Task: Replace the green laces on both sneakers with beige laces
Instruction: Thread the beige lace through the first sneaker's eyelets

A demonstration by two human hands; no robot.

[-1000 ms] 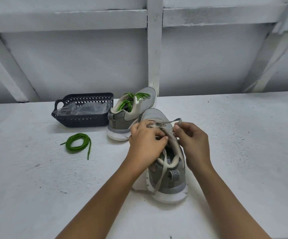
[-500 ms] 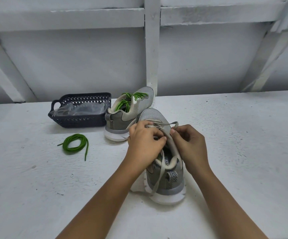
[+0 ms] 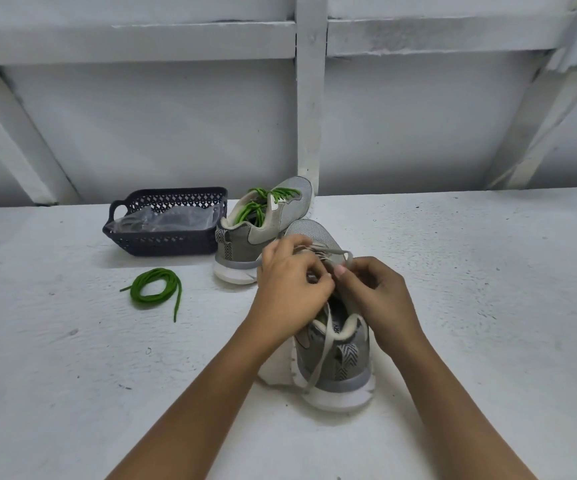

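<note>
The near grey mesh sneaker (image 3: 335, 362) stood on the white table (image 3: 470, 306), heel nearest. The left hand (image 3: 290, 289) and right hand (image 3: 377, 292) both pinched its flat beige lace (image 3: 320, 355) above the tongue. The second grey sneaker with green laces (image 3: 266, 223) stood at 11 o'clock; the loose coiled green lace (image 3: 155, 289) lay at 9 o'clock.

A rough white-painted surface (image 3: 453, 306) meets a pale grey wall (image 3: 176, 126). A vertical post (image 3: 310, 98) stands at 12 o'clock, with a left brace (image 3: 13, 133) at 10 and a right brace (image 3: 536, 116) at 2.

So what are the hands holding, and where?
The beige lace, at the sneaker's top eyelets: right hand pinches its loop, left hand the strand beside it.
</note>
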